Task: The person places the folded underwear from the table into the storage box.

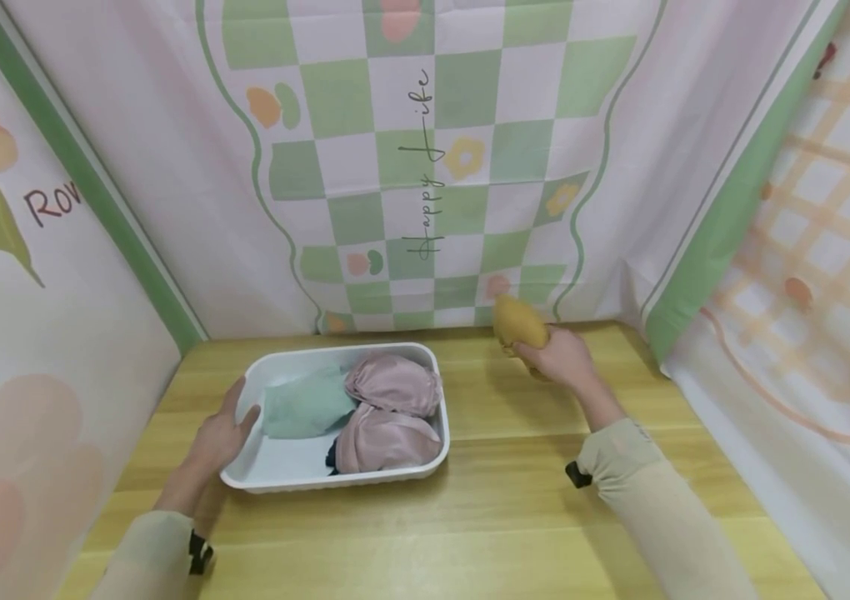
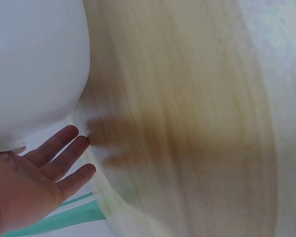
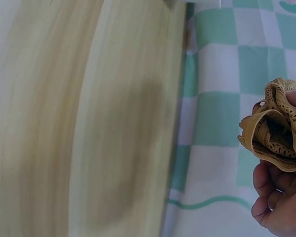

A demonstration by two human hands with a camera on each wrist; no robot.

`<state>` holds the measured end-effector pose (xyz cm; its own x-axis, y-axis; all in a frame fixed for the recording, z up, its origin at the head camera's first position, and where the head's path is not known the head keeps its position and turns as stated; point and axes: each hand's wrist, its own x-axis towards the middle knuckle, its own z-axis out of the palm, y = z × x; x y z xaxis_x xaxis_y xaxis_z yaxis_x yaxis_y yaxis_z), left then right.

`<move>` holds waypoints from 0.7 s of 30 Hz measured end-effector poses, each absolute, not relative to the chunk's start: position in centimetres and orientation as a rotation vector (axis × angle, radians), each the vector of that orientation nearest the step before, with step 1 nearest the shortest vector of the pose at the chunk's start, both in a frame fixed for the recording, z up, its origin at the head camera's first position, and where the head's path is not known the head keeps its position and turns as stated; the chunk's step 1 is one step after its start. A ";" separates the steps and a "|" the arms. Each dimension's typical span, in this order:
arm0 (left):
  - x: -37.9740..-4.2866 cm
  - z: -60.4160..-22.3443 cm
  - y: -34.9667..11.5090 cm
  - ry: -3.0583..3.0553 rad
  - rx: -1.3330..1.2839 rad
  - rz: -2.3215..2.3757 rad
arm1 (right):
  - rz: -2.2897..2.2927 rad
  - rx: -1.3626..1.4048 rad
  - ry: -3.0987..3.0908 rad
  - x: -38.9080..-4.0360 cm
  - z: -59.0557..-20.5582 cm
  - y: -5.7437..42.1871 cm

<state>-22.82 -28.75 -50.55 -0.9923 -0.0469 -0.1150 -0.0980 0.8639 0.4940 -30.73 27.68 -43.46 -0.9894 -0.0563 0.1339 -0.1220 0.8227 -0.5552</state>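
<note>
A white tray [image 1: 267, 467] stands on the table, holding two dusky-pink satin bras [image 1: 391, 437] on its right side and a mint-green folded garment [image 1: 308, 404] at its left. My left hand [image 1: 218, 429] holds the tray's left rim, thumb over the inner side. Outside the wall, the other fingers [image 2: 64, 148] extend loosely in the left wrist view. To the right of the tray, my right hand [image 1: 563, 354] grips a folded mustard-yellow bra [image 1: 518, 323] above the table. Its lacy, perforated edges show in the right wrist view, where part of the hand is cut off.
The wooden table [image 1: 492, 517] ends at a hanging cloth [image 1: 462, 200] with green checks along the back. More printed cloth [image 1: 792, 333] hangs at the right, and a flowered cloth [image 1: 35, 317] at the left. Something dark [image 1: 331, 457] lies beneath the lower pink bra.
</note>
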 end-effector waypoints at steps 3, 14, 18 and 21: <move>-22.8 -50.5 -28.7 2.936 -0.115 0.784 | 0.867 0.181 -2.894 -30.7 -43.1 26.9; -22.8 -50.4 -28.7 2.927 -0.125 0.789 | 0.844 0.258 -2.869 -30.7 -42.2 24.4; -22.8 -50.5 -28.7 2.929 -0.121 0.791 | 0.875 0.295 -2.865 -30.7 -42.0 23.6; -22.8 -50.5 -28.8 2.930 -0.118 0.793 | 0.879 0.300 -2.863 -30.7 -41.8 22.9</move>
